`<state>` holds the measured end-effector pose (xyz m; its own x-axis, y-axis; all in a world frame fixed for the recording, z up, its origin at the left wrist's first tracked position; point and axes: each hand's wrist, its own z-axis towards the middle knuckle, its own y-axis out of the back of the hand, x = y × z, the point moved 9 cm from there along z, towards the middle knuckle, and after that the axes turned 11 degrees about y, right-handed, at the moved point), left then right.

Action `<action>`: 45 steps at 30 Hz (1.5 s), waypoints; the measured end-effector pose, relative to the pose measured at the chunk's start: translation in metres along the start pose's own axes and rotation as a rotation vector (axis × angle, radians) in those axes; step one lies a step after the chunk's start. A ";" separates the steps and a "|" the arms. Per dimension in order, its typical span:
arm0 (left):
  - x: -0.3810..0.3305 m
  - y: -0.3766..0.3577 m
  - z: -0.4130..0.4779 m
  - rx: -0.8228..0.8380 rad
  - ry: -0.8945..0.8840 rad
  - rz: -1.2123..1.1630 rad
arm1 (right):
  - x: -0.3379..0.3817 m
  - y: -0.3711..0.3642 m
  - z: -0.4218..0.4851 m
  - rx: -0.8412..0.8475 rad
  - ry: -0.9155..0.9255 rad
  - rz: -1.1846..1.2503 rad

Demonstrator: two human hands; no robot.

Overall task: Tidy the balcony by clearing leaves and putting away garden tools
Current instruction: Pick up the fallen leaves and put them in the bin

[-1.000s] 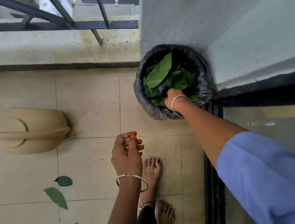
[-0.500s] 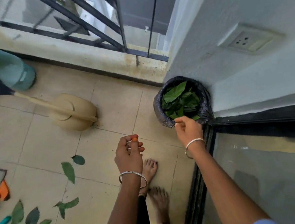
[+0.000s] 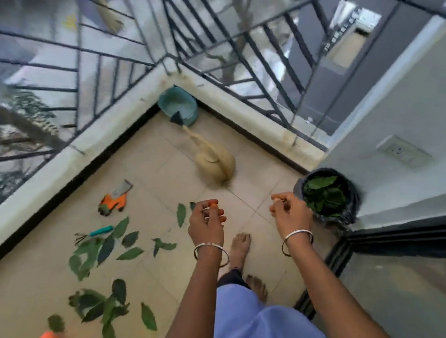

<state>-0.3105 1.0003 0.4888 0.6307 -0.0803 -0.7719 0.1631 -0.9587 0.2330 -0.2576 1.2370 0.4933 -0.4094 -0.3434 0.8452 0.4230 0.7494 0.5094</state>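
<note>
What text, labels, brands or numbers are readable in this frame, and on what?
No readable text in this view.
wall socket: no legible marking.
orange glove: blurred, nothing readable.
watering can: plain, no label visible.
yellow marks beyond the railing: too blurred to read.

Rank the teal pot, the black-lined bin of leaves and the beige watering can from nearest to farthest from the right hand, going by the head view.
1. Bin: just beside the right hand, on its right.
2. Watering can: ahead and to the left.
3. Teal pot: farthest, in the far corner beyond the can.
</note>
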 end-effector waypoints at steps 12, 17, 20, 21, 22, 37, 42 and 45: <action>0.014 0.273 -0.028 -0.525 0.094 -0.396 | 0.221 -0.188 -0.089 0.549 0.419 -0.028; 0.050 0.365 -0.029 -0.688 0.174 -0.510 | 0.258 -0.285 -0.133 0.754 0.533 -0.079; 0.067 0.413 -0.025 -0.790 0.231 -0.561 | 0.286 -0.333 -0.164 0.858 0.584 -0.121; 0.071 0.429 -0.024 -0.834 0.243 -0.581 | 0.293 -0.348 -0.173 0.885 0.593 -0.137; 0.074 0.442 -0.025 -0.867 0.253 -0.606 | 0.297 -0.362 -0.179 0.904 0.599 -0.155; 0.206 0.445 -0.086 -1.203 0.566 -0.944 | 0.251 -0.462 -0.242 1.261 0.700 -0.444; 0.233 0.395 -0.142 -1.359 0.625 -1.121 | 0.236 -0.465 -0.273 1.429 0.801 -0.530; 0.261 0.350 -0.171 -1.465 0.728 -1.194 | 0.228 -0.459 -0.300 1.536 0.890 -0.533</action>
<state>0.0412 0.6905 0.4700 -0.1699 0.7618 -0.6251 0.7814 0.4906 0.3856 -0.3026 0.6449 0.5004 0.4720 -0.4650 0.7490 -0.8152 0.0933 0.5717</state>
